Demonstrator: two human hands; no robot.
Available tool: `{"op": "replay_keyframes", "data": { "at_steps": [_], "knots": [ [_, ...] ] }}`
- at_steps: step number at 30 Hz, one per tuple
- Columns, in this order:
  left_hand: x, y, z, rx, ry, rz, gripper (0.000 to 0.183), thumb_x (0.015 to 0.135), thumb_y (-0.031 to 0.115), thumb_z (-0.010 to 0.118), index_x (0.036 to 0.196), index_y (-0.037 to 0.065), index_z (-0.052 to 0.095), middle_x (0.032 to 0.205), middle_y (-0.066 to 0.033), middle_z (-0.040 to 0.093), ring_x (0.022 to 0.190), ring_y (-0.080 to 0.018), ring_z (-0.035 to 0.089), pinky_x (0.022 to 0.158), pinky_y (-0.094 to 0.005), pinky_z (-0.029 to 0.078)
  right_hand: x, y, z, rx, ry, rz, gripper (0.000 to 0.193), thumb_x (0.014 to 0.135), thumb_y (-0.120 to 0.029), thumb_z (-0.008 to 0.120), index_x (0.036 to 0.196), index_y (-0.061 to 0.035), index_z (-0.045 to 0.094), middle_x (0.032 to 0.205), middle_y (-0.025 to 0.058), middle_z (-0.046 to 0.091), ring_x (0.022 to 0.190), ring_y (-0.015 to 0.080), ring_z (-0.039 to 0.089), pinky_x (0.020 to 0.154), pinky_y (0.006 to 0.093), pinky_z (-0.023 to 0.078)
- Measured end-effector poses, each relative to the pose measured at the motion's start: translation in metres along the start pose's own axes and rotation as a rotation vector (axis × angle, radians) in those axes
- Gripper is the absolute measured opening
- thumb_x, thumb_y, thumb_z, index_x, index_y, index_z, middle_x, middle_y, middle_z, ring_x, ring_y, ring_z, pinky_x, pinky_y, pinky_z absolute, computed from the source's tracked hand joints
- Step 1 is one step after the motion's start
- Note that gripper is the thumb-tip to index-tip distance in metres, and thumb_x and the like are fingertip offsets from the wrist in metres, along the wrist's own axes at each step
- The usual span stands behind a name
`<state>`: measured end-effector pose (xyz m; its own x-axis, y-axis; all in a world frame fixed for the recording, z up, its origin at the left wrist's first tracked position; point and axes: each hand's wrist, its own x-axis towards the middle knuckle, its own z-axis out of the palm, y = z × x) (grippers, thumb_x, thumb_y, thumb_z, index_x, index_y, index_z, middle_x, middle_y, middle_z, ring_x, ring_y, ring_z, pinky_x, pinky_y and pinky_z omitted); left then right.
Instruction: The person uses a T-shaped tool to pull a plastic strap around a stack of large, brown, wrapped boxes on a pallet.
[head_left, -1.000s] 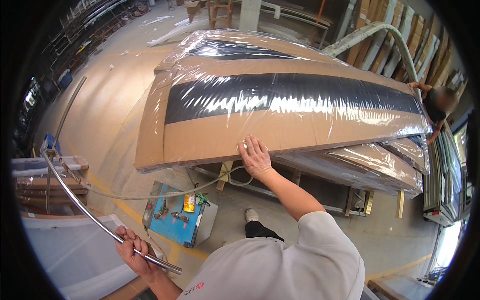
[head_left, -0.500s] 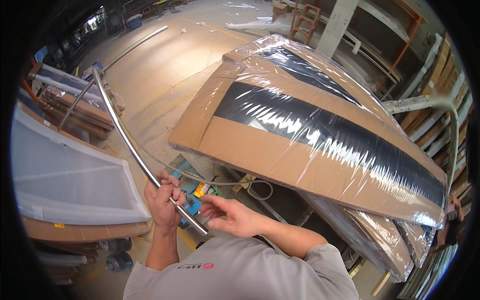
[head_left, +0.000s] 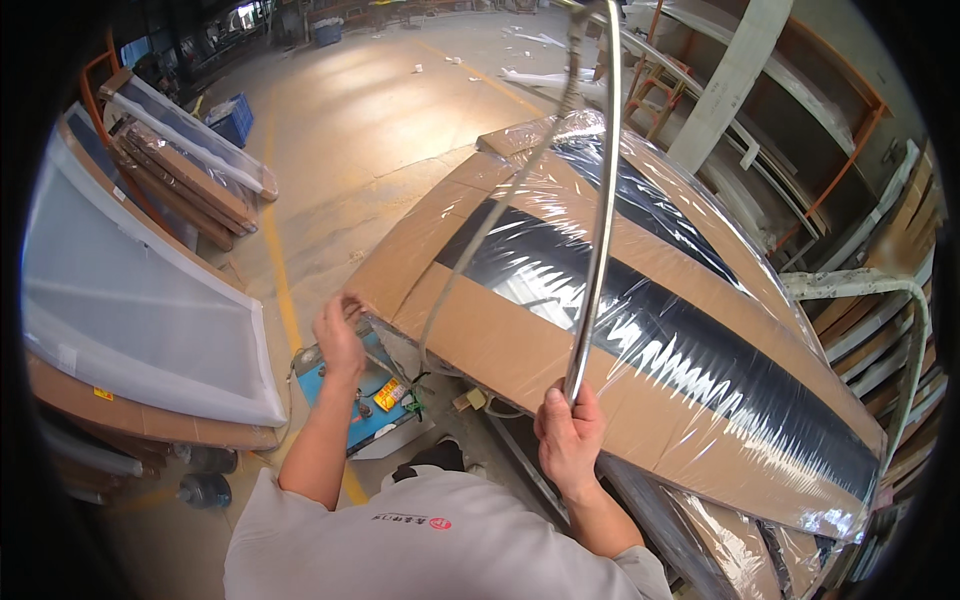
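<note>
My right hand [head_left: 570, 440] is shut on the lower end of a long, curved, shiny metal rod [head_left: 598, 220], which rises over a large curved panel [head_left: 520, 345] wrapped in cardboard and clear film, with a dark glass band along its middle. A thin grey hose [head_left: 490, 220] runs beside the rod down to the panel's near edge. My left hand [head_left: 338, 338] is at the panel's near-left corner, with its fingers curled against the film there. Whether it grips the film is unclear.
A blue tool tray [head_left: 365, 395] with small items lies on the floor under the panel's corner. A white-wrapped panel [head_left: 140, 320] leans at the left, with more wrapped panels [head_left: 190, 170] and a blue crate [head_left: 235, 115] beyond. Metal racks [head_left: 850, 290] stand at the right.
The rod has passed from my left hand to my right and swung from the left side to above the wrapped panel. My left hand has moved to the panel's corner.
</note>
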<state>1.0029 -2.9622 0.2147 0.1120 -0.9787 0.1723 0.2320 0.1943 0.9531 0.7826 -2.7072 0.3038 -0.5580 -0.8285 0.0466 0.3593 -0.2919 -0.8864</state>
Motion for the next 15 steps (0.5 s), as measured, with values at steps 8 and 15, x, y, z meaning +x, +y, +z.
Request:
{"op": "replay_keyframes", "data": {
  "at_steps": [8, 15],
  "knots": [
    [0.18, -0.212, -0.15, 0.239, 0.267, -0.474, 0.052, 0.098, 0.048, 0.04, 0.096, 0.001, 0.061, 0.092, -0.0102, 0.061, 0.082, -0.0213, 0.056, 0.08, -0.0348, 0.042, -0.017, -0.014, -0.086, -0.285, 0.533, -0.266, 0.009, 0.101, -0.008, 0.055, 0.094, -0.0055, 0.049, 0.068, -0.0025, 0.044, 0.048, 0.0024, 0.037, 0.039, 0.0202, 0.029],
    [0.3, -0.237, 0.022, 0.392, -0.853, -1.173, 0.079, 0.1, 0.062, 0.024, 0.141, -0.001, 0.05, 0.141, -0.0212, 0.056, 0.129, -0.0341, 0.055, 0.111, -0.0459, 0.04, -0.026, -0.02, -0.08, -0.391, 0.787, -0.359, 0.008, 0.103, -0.01, 0.051, 0.099, -0.003, 0.051, 0.067, -0.0019, 0.042, 0.044, 0.0035, 0.034, 0.038, 0.0212, 0.028]
  ]
}}
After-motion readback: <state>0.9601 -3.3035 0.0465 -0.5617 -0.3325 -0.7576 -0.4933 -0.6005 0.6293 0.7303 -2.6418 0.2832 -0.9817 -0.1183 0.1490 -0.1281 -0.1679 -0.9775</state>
